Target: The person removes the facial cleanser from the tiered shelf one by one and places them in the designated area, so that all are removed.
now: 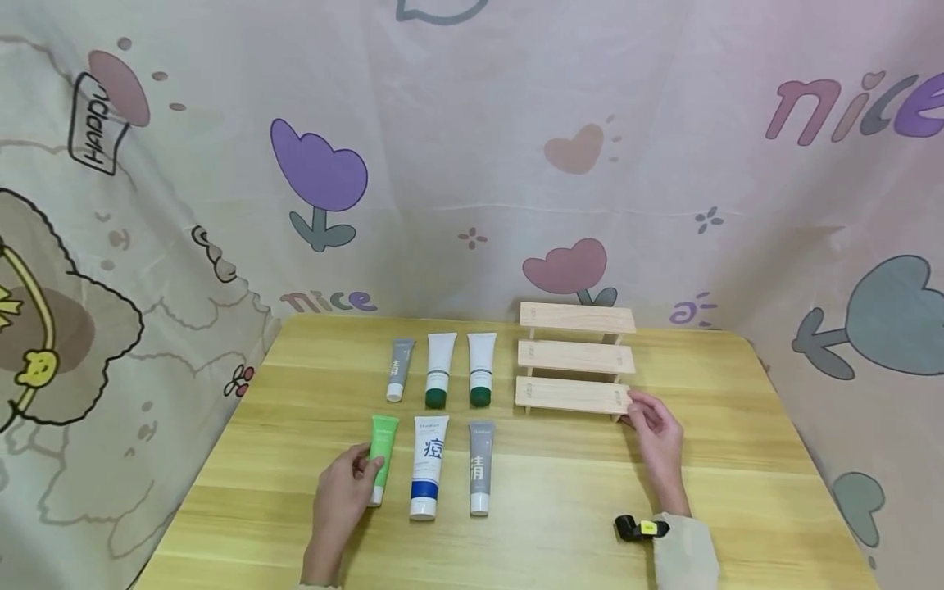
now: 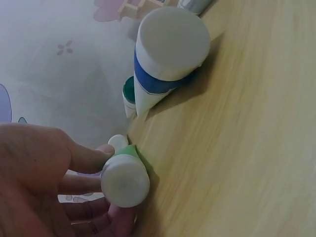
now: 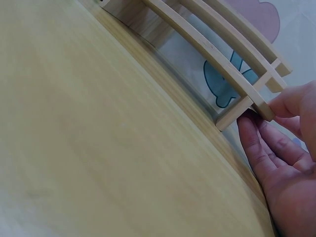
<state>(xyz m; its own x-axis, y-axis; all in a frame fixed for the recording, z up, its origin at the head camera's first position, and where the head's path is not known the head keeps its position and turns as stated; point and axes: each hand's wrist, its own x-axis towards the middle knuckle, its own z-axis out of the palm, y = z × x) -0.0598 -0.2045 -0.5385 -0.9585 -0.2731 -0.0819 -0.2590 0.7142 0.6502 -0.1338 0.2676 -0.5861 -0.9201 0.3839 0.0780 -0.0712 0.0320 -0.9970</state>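
Note:
My left hand (image 1: 343, 492) holds a green tube (image 1: 382, 449) with a white cap, thumb and fingers at its sides, at the left of the front row. In the left wrist view that tube's white cap (image 2: 126, 181) faces the camera. With thumb and fingers, my right hand (image 1: 658, 438) pinches the right end of the lowest step of a three-tier wooden rack (image 1: 571, 395). The right wrist view shows those fingers (image 3: 254, 143) under the step's end. Beside the green tube lie a white tube with a blue band (image 1: 428, 459) and a grey tube (image 1: 482, 467).
Behind the front row lie a smaller grey tube (image 1: 399, 369) and two white tubes with green caps, one left (image 1: 440, 365) and one right (image 1: 482, 365). All are on a wooden table (image 1: 560, 524). A printed cloth (image 1: 457, 164) hangs behind it.

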